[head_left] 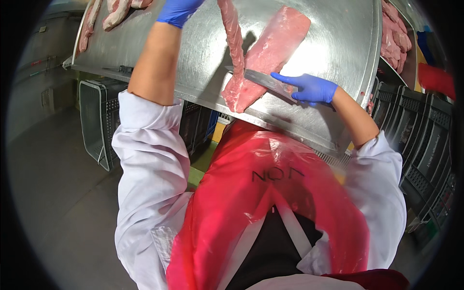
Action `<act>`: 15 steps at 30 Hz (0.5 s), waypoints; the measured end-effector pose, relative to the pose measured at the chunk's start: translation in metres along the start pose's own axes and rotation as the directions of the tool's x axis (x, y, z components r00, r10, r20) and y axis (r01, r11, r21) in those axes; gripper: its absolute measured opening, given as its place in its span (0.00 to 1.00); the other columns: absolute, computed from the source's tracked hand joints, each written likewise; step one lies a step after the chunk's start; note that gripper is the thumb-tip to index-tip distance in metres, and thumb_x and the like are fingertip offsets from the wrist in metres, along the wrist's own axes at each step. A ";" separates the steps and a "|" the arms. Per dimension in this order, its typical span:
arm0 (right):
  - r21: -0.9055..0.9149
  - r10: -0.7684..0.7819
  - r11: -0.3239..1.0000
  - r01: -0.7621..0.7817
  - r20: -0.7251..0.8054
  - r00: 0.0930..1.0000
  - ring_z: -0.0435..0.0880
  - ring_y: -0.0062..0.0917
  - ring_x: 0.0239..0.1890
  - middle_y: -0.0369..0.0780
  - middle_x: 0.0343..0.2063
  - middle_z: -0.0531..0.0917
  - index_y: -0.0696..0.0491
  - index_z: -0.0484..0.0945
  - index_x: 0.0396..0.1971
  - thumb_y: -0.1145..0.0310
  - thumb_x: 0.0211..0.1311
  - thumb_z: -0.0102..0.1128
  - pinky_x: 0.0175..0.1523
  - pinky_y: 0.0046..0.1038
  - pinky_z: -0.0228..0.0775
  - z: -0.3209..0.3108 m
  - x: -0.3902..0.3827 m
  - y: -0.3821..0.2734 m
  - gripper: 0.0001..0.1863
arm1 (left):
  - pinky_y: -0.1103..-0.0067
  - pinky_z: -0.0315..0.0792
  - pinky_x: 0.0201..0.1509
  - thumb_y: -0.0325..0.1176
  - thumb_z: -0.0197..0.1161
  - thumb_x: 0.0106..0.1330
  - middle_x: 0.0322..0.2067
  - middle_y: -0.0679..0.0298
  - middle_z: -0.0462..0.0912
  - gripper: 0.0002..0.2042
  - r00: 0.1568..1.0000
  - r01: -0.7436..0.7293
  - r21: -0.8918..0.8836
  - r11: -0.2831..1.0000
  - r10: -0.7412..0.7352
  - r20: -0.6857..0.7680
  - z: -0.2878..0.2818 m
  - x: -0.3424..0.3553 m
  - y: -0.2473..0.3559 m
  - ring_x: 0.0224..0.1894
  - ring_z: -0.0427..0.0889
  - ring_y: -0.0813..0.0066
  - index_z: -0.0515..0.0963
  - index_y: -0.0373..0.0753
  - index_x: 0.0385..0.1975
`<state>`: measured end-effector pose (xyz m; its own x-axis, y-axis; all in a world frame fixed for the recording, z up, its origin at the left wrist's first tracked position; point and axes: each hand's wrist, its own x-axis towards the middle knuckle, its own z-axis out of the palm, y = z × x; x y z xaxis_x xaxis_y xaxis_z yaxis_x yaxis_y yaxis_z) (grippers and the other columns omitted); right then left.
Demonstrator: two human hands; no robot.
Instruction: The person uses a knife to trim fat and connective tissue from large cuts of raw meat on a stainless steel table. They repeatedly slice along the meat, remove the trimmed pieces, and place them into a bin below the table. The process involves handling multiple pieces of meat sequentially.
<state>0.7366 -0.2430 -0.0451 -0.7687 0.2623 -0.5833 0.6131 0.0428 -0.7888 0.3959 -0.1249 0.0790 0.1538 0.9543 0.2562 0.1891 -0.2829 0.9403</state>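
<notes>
A long pale-pink piece of boneless meat [274,46] lies slantwise on the steel table [333,29]. From its near end a narrow strip of meat [232,36] rises up past the top edge of the picture, still joined at the bottom. My right hand [314,89], in a blue glove, is closed round a knife, its index finger stretched along the tool. The knife blade [266,81] lies across the meat, its tip by the base of the strip. My left hand [178,10], also blue-gloved, is up beside the strip; its fingers are cut off by the top edge.
More meat pieces [116,14] lie at the table's far left. A container of meat [395,41] stands beyond the right edge. Dark crates [99,123] are below the table on the left, and stacked crates [425,130] stand at right. A dark tool [124,69] rests near the left front edge.
</notes>
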 end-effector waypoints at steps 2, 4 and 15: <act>-0.004 -0.048 0.999 0.047 -0.045 0.998 0.82 0.23 0.21 0.39 0.24 0.83 0.24 0.52 0.78 0.68 0.70 0.48 0.33 0.27 0.78 0.009 0.012 -0.002 0.39 | 0.86 0.66 0.29 0.34 0.68 0.68 0.27 0.73 0.79 0.06 0.999 -0.045 -0.005 0.999 0.045 0.013 -0.004 0.003 0.009 0.25 0.73 0.86 0.80 0.40 0.38; -0.063 -0.145 0.988 0.138 -0.128 0.981 0.84 0.25 0.23 0.40 0.26 0.85 0.25 0.53 0.78 0.68 0.70 0.48 0.36 0.28 0.78 0.011 0.048 -0.022 0.39 | 0.86 0.66 0.29 0.34 0.68 0.68 0.28 0.73 0.79 0.07 0.998 -0.063 -0.119 0.991 0.066 0.021 0.014 0.008 0.023 0.25 0.73 0.87 0.80 0.40 0.39; -0.265 -0.314 0.930 0.256 -0.208 0.926 0.87 0.28 0.33 0.41 0.32 0.85 0.26 0.49 0.79 0.66 0.70 0.49 0.47 0.32 0.79 0.030 0.089 -0.047 0.40 | 0.85 0.71 0.34 0.31 0.66 0.69 0.31 0.74 0.83 0.09 0.979 -0.205 -0.152 0.967 0.200 -0.050 -0.052 -0.002 0.147 0.29 0.78 0.86 0.82 0.39 0.46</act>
<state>0.6335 -0.2506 -0.0655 -0.8670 0.4297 -0.2525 0.4216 0.3620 -0.8314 0.3731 -0.1636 0.2280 0.1394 0.8821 0.4499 0.0038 -0.4548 0.8906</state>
